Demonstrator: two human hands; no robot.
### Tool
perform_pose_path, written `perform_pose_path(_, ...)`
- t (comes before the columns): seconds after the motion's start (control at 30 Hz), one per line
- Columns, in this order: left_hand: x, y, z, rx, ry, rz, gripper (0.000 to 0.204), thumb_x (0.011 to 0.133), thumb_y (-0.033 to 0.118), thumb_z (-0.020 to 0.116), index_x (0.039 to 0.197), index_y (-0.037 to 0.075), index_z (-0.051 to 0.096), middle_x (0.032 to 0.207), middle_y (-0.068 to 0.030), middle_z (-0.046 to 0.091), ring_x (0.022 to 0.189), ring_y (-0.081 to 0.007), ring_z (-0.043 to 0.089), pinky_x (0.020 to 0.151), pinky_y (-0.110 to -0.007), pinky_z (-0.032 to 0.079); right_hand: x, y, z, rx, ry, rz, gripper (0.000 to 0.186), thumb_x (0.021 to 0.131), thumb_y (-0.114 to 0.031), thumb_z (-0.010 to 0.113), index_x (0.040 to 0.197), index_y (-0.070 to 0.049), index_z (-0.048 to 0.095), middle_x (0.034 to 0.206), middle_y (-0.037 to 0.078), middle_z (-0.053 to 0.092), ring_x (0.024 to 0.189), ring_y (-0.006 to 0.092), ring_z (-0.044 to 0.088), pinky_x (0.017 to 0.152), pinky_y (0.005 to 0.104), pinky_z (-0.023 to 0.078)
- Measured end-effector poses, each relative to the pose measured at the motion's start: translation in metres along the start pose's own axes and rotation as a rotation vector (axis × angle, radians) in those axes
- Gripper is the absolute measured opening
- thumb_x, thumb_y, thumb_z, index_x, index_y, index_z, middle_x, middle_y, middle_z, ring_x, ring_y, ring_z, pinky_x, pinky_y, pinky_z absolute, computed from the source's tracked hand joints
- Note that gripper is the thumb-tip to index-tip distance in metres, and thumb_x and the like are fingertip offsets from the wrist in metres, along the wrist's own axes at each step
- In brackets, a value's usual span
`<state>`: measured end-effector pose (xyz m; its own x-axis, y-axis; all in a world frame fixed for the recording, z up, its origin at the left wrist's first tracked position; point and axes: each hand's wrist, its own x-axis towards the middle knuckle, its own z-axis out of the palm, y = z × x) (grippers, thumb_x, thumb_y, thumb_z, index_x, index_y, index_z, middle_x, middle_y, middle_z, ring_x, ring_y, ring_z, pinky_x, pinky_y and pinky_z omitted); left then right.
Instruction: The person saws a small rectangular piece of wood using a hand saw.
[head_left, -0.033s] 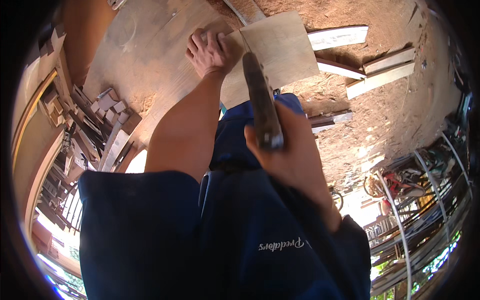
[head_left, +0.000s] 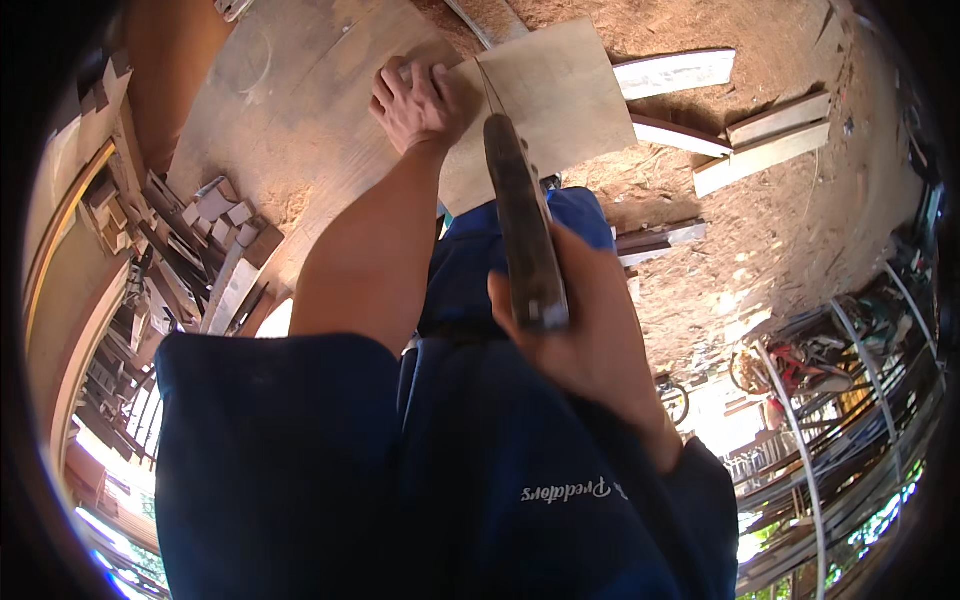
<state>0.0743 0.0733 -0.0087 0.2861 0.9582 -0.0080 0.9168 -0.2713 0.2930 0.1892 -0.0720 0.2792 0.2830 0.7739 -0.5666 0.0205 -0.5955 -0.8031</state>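
Observation:
My left hand [head_left: 411, 105] rests on the pale plywood piece and the larger board beside it, near the cut edge, fingers apart and slightly bent. My right hand [head_left: 575, 320] is closed round the dark handle of a saw [head_left: 520, 210], whose thin blade points away from me into the plywood piece [head_left: 545, 90], just right of my left hand. The large, dust-marked board [head_left: 270, 110] lies under and left of that hand. My blue clothing shows below the plywood.
Offcuts and boards [head_left: 215, 215] are piled at the left. Loose planks [head_left: 760, 160] lie on the sawdust-covered ground [head_left: 730, 280] at the right. Metal bars and a red machine or cycle [head_left: 800, 370] stand at the lower right. A narrow strip [head_left: 480, 25] lies behind the plywood.
My right hand and the saw have moved slightly back toward me, lower in the picture. My left hand stays in place on the wood.

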Motion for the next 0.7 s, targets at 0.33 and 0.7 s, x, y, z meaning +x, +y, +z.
perform_pose_path(0.33, -0.007, -0.013, 0.004, 0.030, 0.094, 0.025, 0.037, 0.100, 0.043, 0.048, 0.111, 0.014, 0.068, 0.134, -0.0072, 0.052, 0.126, -0.0340, 0.045, 0.104, -0.053, 0.034, -0.135, -0.058, -0.054, -0.227, -0.156, 0.361, 0.038, 0.080, -0.019, 0.083, 0.109, -0.001, 0.067, 0.070, 0.009, 0.069, 0.058, 0.0182, 0.067, 0.053, 0.0316, 0.048)
perform_pose_path(0.7, -0.001, -0.025, 0.006, 0.034, 0.052, 0.008, 0.041, 0.098, 0.046, 0.051, 0.116, 0.013, 0.067, 0.138, -0.0081, 0.049, 0.133, -0.0337, 0.040, 0.106, -0.054, 0.032, -0.113, -0.064, -0.040, -0.251, 0.162, 0.458, 0.013, 0.086, -0.009, 0.078, 0.090, 0.000, 0.070, 0.064, 0.003, 0.063, 0.056, 0.0069, 0.058, 0.052, 0.0272, 0.043)
